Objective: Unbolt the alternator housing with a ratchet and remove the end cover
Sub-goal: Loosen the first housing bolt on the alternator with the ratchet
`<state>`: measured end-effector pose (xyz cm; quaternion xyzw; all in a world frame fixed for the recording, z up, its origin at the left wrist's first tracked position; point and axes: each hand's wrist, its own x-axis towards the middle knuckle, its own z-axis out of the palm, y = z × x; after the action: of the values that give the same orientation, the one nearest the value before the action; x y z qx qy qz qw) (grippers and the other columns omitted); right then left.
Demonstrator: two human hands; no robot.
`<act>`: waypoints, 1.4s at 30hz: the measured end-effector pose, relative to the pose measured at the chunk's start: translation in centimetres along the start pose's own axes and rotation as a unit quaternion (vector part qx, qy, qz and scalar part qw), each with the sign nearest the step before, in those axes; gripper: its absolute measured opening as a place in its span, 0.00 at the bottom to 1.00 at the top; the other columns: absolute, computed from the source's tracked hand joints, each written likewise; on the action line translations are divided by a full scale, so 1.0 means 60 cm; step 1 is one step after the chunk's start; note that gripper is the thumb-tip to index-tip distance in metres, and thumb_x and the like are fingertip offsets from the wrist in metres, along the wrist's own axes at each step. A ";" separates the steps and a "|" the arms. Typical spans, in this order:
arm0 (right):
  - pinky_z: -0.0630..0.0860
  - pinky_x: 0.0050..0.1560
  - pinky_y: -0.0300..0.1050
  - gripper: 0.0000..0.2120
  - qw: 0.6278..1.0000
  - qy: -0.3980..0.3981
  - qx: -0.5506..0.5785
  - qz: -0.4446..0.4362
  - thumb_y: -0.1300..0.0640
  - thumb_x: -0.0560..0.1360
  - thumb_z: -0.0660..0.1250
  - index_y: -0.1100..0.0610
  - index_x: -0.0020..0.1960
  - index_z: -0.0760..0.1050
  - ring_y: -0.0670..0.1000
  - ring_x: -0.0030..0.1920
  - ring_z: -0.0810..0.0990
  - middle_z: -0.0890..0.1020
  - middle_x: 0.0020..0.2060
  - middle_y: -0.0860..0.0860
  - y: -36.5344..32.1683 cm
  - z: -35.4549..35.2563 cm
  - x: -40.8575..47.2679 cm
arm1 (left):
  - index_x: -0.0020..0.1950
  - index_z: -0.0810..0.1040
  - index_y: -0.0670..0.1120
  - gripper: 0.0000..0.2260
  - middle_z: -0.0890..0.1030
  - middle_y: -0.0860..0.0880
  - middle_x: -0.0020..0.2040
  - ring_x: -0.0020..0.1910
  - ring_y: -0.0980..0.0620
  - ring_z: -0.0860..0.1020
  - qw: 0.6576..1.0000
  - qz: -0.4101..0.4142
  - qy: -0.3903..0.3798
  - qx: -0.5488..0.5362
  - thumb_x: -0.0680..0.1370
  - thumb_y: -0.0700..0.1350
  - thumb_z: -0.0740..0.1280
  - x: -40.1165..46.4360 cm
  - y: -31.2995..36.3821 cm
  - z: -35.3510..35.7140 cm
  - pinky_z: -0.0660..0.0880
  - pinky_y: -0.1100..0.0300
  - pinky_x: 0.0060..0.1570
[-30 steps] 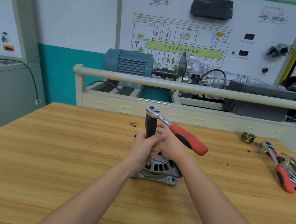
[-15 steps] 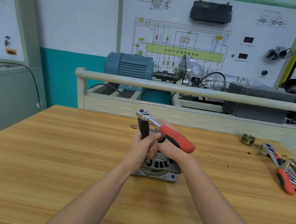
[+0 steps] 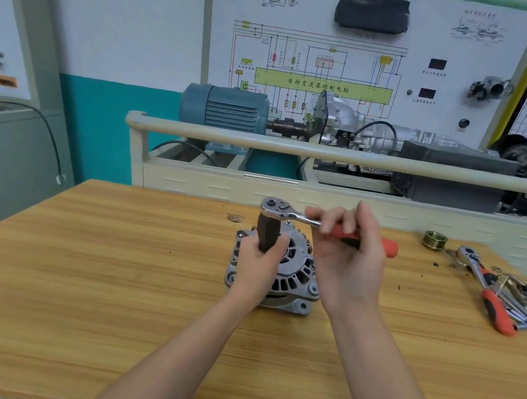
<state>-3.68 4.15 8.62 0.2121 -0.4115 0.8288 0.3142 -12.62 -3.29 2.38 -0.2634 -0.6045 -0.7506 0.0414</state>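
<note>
Wood bench (image 3: 71, 272), trainer board behind reads 自动变速器控制电脑 (image 3: 318, 85). My left hand (image 3: 256, 267) grips the dark socket extension (image 3: 265, 234), upright on the alternator (image 3: 295, 273) just below my fingers. My right hand (image 3: 346, 257) is curled round the red ratchet (image 3: 291, 212) handle. Off to its right: brass pulley (image 3: 434, 240), 2nd ratchet (image 3: 486, 289) w/ loose tools.

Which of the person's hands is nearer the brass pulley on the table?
The right hand. It holds the ratchet handle above the alternator, closer to the brass pulley at the table's far right. The left hand grips the dark socket extension, farther left.
</note>
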 end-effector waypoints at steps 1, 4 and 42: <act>0.77 0.48 0.45 0.19 0.996 0.036 0.074 0.018 0.54 0.76 0.60 0.53 0.26 0.70 0.51 0.33 0.78 0.72 0.23 0.49 -0.004 0.005 0.005 | 0.29 0.62 0.48 0.17 0.62 0.53 0.23 0.23 0.55 0.59 1.000 0.001 -0.001 0.004 0.73 0.46 0.66 -0.001 -0.001 0.001 0.57 0.62 0.24; 0.74 0.36 0.41 0.20 0.970 0.105 0.213 0.049 0.53 0.74 0.62 0.53 0.24 0.64 0.47 0.23 0.65 0.63 0.20 0.48 -0.011 0.010 0.027 | 0.29 0.63 0.45 0.19 0.62 0.52 0.24 0.24 0.55 0.60 1.000 -0.007 -0.020 0.006 0.76 0.44 0.68 -0.001 -0.004 -0.002 0.58 0.61 0.26; 0.57 0.17 0.35 0.22 0.913 0.070 0.296 0.272 0.62 0.72 0.58 0.54 0.21 0.59 0.45 0.15 0.59 0.61 0.15 0.46 -0.015 -0.016 0.133 | 0.28 0.71 0.43 0.13 0.68 0.52 0.21 0.21 0.53 0.63 0.966 0.034 -0.255 0.037 0.72 0.39 0.68 0.018 0.096 -0.019 0.61 0.59 0.26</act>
<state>-8.81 8.14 13.42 0.1171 -0.1658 0.9788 0.0271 -11.77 -5.60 7.80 -0.4646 -0.6131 -0.6340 -0.0792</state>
